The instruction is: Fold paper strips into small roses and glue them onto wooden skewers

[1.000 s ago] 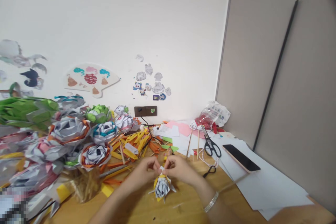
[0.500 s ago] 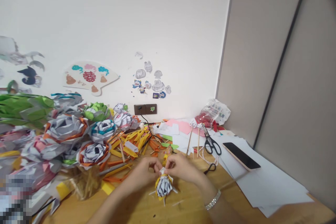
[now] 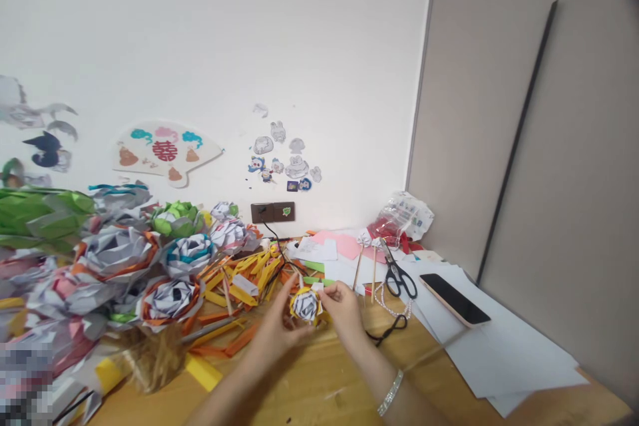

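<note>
A small paper flower [image 3: 305, 305] with black-and-white petals and a yellow rim is held up above the wooden table [image 3: 319, 386], its face turned toward me. My left hand [image 3: 279, 329] cups it from below and the left, fingers curled round its base. My right hand [image 3: 342, 309], a silver bracelet on its wrist, pinches the flower's right edge. Whatever lies under the flower is hidden by my fingers.
Several finished paper flowers [image 3: 120, 259] pile up at the left, with orange and yellow paper strips [image 3: 244, 279] behind my hands. Black scissors [image 3: 397, 273], wooden sticks [image 3: 359, 266], a bead string, a phone [image 3: 452, 299] on white sheets [image 3: 499, 353] and a plastic bag [image 3: 402, 216] lie at the right.
Both hands have lifted the flower up and away from me and turned it, so its face now points toward me instead of hanging down below my fingers.
</note>
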### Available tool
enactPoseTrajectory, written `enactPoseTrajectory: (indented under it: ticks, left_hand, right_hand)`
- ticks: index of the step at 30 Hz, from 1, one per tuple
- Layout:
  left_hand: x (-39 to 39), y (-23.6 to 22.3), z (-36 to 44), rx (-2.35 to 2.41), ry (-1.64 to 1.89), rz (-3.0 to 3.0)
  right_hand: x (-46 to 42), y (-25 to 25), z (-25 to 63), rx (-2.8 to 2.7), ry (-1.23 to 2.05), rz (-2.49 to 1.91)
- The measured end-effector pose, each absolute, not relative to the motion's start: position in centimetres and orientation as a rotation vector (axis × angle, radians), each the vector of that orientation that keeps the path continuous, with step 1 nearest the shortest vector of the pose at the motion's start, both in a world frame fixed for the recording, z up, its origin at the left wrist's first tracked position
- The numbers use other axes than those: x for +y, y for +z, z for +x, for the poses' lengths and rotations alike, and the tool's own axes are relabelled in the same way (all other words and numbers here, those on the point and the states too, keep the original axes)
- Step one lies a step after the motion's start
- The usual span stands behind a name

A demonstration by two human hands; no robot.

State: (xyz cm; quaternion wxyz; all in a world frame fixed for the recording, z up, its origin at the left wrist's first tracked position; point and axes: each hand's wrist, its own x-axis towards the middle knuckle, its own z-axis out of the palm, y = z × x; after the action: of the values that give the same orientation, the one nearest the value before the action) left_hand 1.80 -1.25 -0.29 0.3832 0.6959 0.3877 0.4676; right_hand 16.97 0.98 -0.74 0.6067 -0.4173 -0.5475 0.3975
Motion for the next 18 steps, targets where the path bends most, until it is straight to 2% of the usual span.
enactPoseTrajectory:
  ticks: [4, 13, 18]
  left_hand:
    - [-1.8, 0.2, 2.5, 1.153, 1.319, 1.938]
    - [-1.1, 0.4, 1.6, 1.092, 1.188, 2.066]
    - [-1.4, -0.1, 1.8, 1.119, 1.181, 2.200]
  right_hand:
    - [0.7, -1.0, 16.1, -1.229, 0.970, -0.935]
    - [0.8, 0.0, 17.8, -1.369, 1.170, -0.932]
    - [0.6, -0.1, 17.9, -1.385, 1.155, -0.971]
